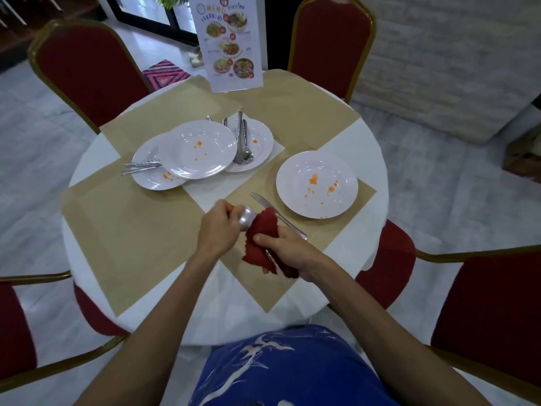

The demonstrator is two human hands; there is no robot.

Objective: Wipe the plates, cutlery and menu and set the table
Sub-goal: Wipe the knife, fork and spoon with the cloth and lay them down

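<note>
round white plate (295, 183) showing orange spots | crumpled cloth (263, 227) reading dark red | woven placemat (131, 230) reading beige | padded chair (87, 74) showing red, gold metal frame | shirt (292, 376) showing blue, white streaks

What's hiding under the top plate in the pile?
Two more white plates: the left plate and the right plate poke out from under the top plate. Cutlery handles stick out on the left one; their other ends are covered.

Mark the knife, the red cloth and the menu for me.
knife (264, 202): head view, on the blade.
red cloth (268, 224): head view, upper fold above the thumb.
menu (231, 45): head view, middle of the printed sheet.
</note>
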